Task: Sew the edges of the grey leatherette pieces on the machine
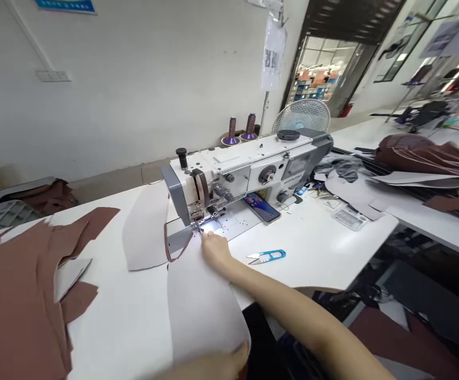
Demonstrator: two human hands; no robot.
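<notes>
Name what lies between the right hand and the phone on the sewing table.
In the head view, the sewing machine's perforated bed plate lies between the right hand and the phone.

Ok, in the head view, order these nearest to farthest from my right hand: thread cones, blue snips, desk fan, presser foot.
Right hand:
1. Presser foot, just ahead.
2. Blue snips, tabletop, to the right.
3. Thread cones, behind the machine.
4. Desk fan, behind, farther right.

I get a bright, evenly lit view, with the needle lamp (210,226) glaring on the white table (316,248) and the frame's edges warped.
</notes>
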